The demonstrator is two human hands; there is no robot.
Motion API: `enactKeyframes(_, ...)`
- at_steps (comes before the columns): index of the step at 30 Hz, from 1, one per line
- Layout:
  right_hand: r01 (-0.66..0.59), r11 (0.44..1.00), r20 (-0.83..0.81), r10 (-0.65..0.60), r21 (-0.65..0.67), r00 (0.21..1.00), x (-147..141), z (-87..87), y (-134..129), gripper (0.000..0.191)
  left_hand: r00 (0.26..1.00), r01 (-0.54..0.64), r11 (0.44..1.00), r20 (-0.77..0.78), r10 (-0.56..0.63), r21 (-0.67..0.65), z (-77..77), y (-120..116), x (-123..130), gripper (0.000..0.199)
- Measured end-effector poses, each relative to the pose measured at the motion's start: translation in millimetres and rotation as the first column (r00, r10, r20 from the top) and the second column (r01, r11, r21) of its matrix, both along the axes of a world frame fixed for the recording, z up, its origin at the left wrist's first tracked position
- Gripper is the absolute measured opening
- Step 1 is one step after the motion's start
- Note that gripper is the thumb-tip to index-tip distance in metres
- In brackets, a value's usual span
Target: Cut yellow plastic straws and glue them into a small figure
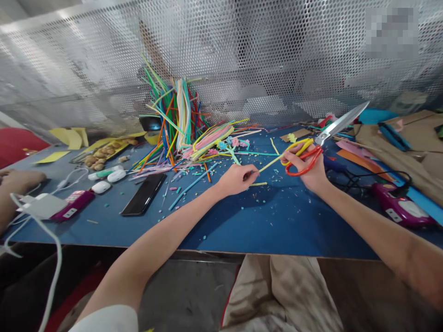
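My left hand is closed, pinching one end of a pale yellow pipe cleaner above the blue table. The pipe cleaner stretches across to the fingertips of my right hand. That hand is wrapped around large scissors with one red and one yellow handle; their blades point up and away to the right. Beneath my left hand lies another short yellow pipe cleaner piece. Just beyond it are small fuzzy pink and blue flowers on a green stem.
A big bundle of coloured pipe cleaners stands against the perforated metal screen. Left are a black phone, a purple power strip and another person's hand. A second purple power strip and cardboard lie right.
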State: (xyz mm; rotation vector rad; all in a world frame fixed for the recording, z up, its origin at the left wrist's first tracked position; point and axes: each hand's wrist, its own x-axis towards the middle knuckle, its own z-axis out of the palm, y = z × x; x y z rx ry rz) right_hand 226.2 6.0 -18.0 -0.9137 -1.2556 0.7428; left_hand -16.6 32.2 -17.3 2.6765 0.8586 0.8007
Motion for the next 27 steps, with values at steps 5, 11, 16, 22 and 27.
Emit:
enactKeyframes(5, -0.005, 1.000, 0.054, 0.007, -0.028, 0.998, 1, 1.4, -5, 0.025, 0.995, -0.048, 0.999, -0.088, 0.048, 0.002, -0.1, 3, -1, 0.024)
enactKeyframes(11, -0.069, 0.997, 0.066, 0.071, -0.035, 0.995, -23, 1.7, -19, 0.025, 0.995, -0.074, 0.997, -0.066, 0.071, -0.037, 2.0, -14, 14, 0.030)
enactKeyframes(16, -0.170, 0.983, 0.117, 0.176, -0.064, 0.977, -33, 4.1, -30, 0.024, 0.996, -0.088, 0.996, 0.003, 0.088, -0.027, 13.7, -35, 24, 0.026)
enactKeyframes(22, -0.161, 0.983, 0.207, 0.177, -0.092, 0.962, -29, 1.8, -26, 0.029, 0.990, -0.136, 0.988, -0.035, 0.133, -0.075, 17.5, -35, 21, 0.031)
enactKeyframes(27, -0.132, 0.960, 0.364, 0.218, -0.246, 0.905, -15, -3.1, -17, 0.036, 0.983, -0.154, 0.987, 0.100, 0.157, -0.033, 17.4, -28, 15, 0.031)
